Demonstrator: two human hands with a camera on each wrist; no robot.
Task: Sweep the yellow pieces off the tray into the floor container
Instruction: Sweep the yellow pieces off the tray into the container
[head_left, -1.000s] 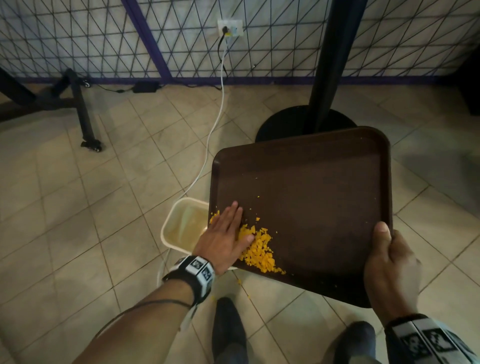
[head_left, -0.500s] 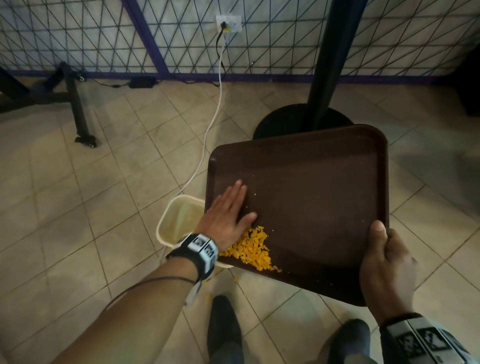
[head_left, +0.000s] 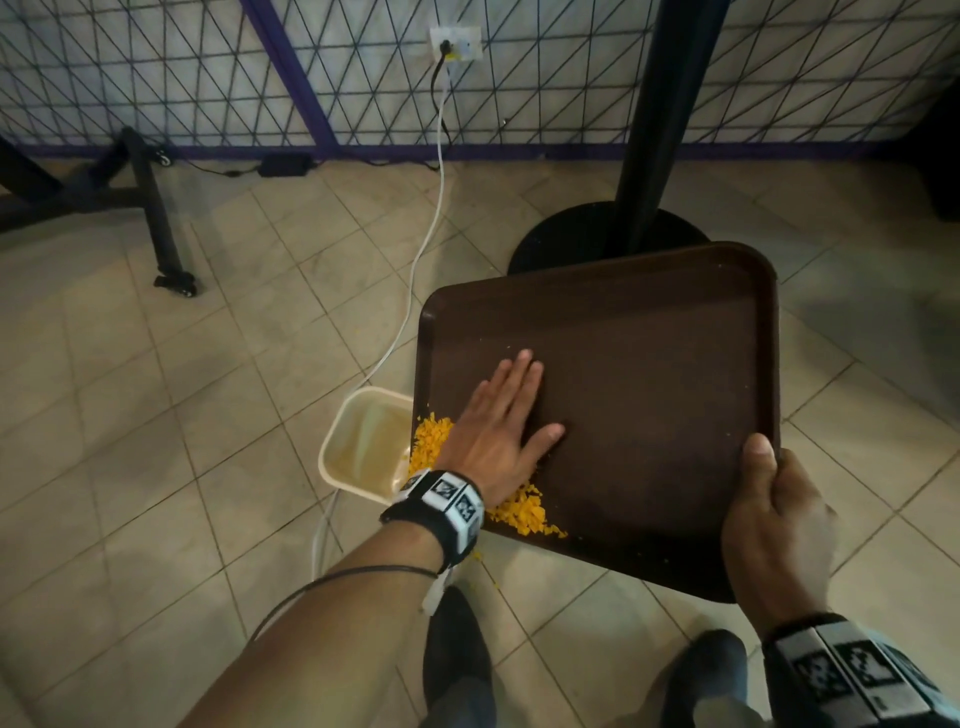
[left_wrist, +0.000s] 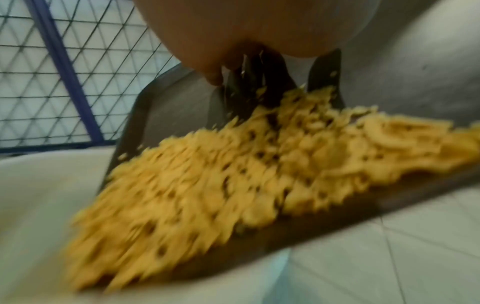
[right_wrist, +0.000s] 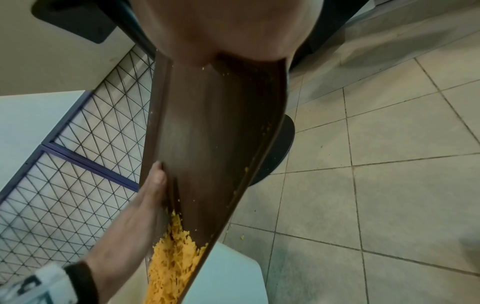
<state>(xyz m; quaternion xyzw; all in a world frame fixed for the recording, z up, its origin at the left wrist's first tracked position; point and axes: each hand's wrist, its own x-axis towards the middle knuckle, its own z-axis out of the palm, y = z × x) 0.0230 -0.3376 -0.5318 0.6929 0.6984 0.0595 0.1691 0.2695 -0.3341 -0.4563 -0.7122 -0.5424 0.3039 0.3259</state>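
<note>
Your right hand (head_left: 774, 525) grips the tilted tray (head_left: 649, 364) by its corner; your left hand (head_left: 498, 431), fingers flat, presses the pieces (head_left: 524, 512) at its low edge beside the container (head_left: 363, 447). Swept askew, they would probably spill onto the floor.

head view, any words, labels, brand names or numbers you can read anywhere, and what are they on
No readable text in any view.
Left wristband: black and white square marker patterns only, no letters or digits.
Right wristband: the same kind of marker patterns, no letters or digits.
Tray, floor container, wall outlet: no label or brand visible.
</note>
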